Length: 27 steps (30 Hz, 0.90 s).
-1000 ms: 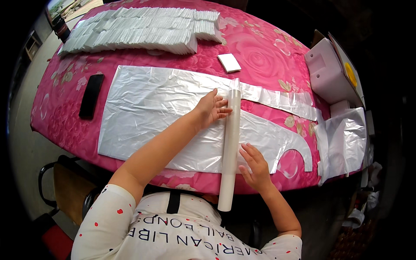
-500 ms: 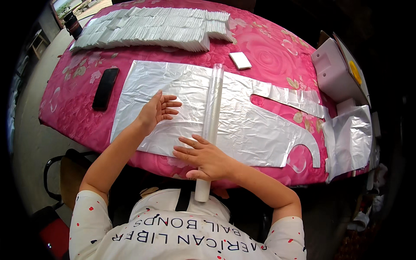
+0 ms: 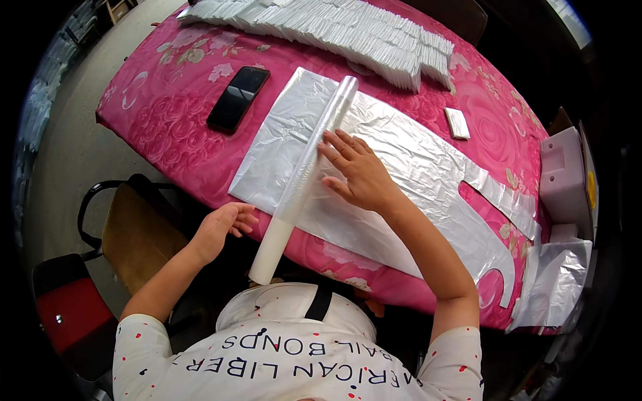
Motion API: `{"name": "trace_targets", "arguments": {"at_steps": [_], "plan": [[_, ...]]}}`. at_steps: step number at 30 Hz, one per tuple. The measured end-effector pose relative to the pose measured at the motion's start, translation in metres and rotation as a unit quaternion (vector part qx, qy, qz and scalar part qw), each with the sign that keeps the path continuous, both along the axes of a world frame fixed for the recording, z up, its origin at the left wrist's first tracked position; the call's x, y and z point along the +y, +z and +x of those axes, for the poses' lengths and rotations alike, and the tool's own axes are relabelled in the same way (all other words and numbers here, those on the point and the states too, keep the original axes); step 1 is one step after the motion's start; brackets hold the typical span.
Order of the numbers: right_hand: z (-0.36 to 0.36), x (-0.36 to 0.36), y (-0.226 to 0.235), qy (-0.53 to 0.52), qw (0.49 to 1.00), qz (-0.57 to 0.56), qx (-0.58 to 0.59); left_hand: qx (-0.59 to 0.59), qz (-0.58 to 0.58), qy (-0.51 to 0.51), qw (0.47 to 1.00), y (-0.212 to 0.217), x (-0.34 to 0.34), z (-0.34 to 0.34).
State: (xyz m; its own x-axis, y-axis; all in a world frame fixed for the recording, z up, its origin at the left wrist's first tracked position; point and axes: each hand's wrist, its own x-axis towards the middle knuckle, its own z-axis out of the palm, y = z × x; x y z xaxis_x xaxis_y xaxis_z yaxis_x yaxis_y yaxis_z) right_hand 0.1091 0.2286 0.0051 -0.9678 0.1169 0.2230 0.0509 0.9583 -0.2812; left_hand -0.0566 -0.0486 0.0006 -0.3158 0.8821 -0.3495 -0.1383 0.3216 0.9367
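Note:
A thin, shiny plastic apron (image 3: pixel 401 167) lies flat on the table, its cut-out straps pointing right. Across its left part rests a long pale tube (image 3: pixel 274 250), whose near end juts past the table's front edge. My right hand (image 3: pixel 358 167) has its fingers spread over the apron just right of the tube, fingertips at the tube's side; whether they press on it I cannot tell. Left of the tube, at the table's front edge, my left hand (image 3: pixel 224 227) is loosely curled, fingers somewhat apart and holding nothing.
Long rows of folded white plastic packets (image 3: pixel 334 37) line the far side. A black phone (image 3: pixel 239 99) lies left of the apron, and one small folded packet (image 3: pixel 457 123) right. A white box (image 3: pixel 562 174) and silvery plastic sheets (image 3: pixel 555 281) are at the right end. Chairs (image 3: pixel 137 234) stand front left.
The view has turned. The tube has shifted left along the apron. My right hand has moved farther up beside it, while my left hand has come from over the apron to the front edge.

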Motion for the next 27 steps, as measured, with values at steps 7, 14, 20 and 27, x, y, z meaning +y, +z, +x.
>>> {"name": "trace_targets", "arguments": {"at_steps": [7,14,20,27], "plan": [[-0.105,-0.031,-0.020,0.006,1.000,-0.003,0.020,0.233,-0.071,0.039,0.969,0.012,-0.007,0.014],[-0.144,-0.070,-0.042,-0.254,0.919,-0.231,0.194,0.184,-0.093,-0.011,0.978,0.016,-0.005,0.014],[-0.100,-0.049,0.002,-0.067,0.371,-0.885,0.271,-0.255,-0.011,-0.188,0.948,0.022,-0.006,0.020],[-0.034,-0.031,0.034,-0.179,0.482,-0.789,0.337,-0.267,-0.040,-0.180,0.946,0.035,0.045,0.040]]}}
